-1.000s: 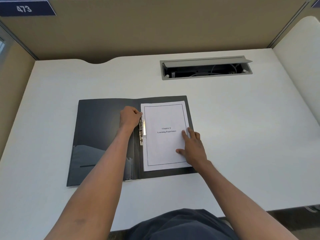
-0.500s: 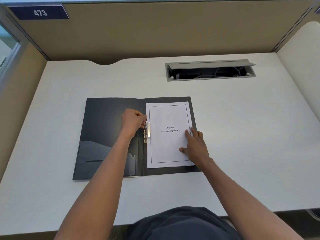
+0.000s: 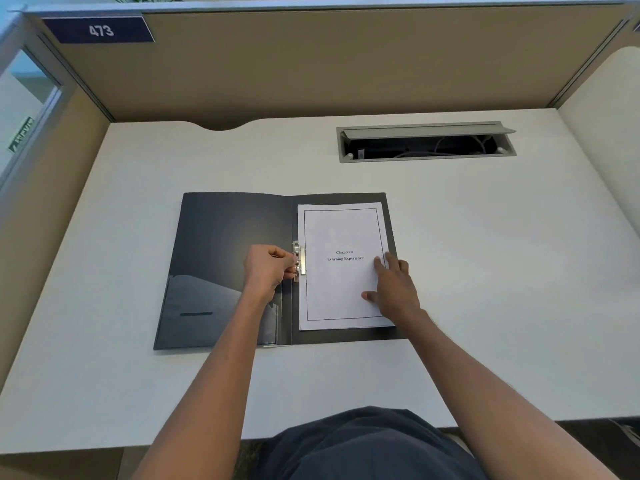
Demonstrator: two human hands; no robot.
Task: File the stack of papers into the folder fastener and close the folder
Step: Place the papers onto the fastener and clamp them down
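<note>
Forearms reaching in from the near edge, over a dark shirt (image 3: 363,441) cut off at the bottom. Left hand (image 3: 268,270) curled, fingertips pinched narrow on the metal fastener (image 3: 300,259) at the folder's spine; exactly which part is gripped, hard to tell, since the knuckles cover it. Right hand (image 3: 393,289) flat and spread on the right part of the papers (image 3: 341,233), thumb out to the left, pressing rather than gripping.

Compared with a second ago, little moved on the desk (image 3: 485,271): both hands in the same places, same pinch, same press. Mostly a shift of the head, with more of the far wall now in frame. Likely meaning: fastener being worked shut over the sheets, closing of the cover not yet begun.

Papers lying on the right half of the open black folder (image 3: 225,244), left edge tucked at the fastener, title page up. Left half bare, with a clear pocket (image 3: 214,313) at its near end.

Whether the clamp bar is up or down, too small to read. Holes in the sheets not visible.

Farther off, an open cable slot (image 3: 426,142) with wires inside, then a tan partition (image 3: 346,64) carrying a number plate (image 3: 100,30) marked 473.
</note>
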